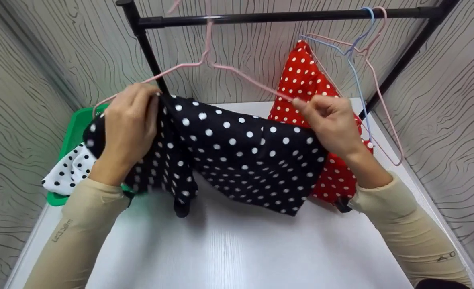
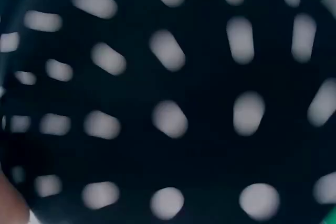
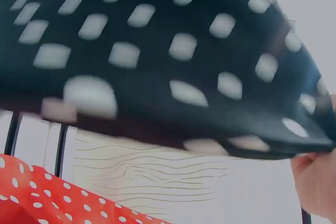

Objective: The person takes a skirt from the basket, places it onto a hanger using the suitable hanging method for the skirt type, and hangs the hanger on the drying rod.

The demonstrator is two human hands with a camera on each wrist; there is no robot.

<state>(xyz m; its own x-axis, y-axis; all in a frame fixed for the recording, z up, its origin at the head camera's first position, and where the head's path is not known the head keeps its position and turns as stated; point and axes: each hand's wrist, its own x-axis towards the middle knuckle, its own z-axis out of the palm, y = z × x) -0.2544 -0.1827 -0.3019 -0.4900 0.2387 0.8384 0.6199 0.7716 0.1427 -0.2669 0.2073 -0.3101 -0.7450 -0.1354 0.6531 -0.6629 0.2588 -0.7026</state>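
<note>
A black garment with white polka dots (image 1: 245,152) hangs in folds below a pink hanger (image 1: 245,76), whose hook is over the black rail. My left hand (image 1: 128,124) grips the garment near the hanger's left arm; its fingertips are partly hidden. My right hand (image 1: 331,122) pinches the hanger's right arm between thumb and fingers, above the garment's right end. Blurred dotted black fabric (image 2: 210,87) fills the left wrist view. In the right wrist view, the same fabric (image 3: 157,51) spans the upper part, and a hand (image 3: 317,182) touches its edge at the right.
A red garment with white dots (image 1: 297,80) hangs on the rack behind my right hand. Blue (image 1: 357,80) and pink (image 1: 375,80) hangers are on the black rail (image 1: 281,17). At left, a green basket (image 1: 74,126) holds a white cloth with black dots (image 1: 70,170). The tabletop (image 1: 225,257) is white.
</note>
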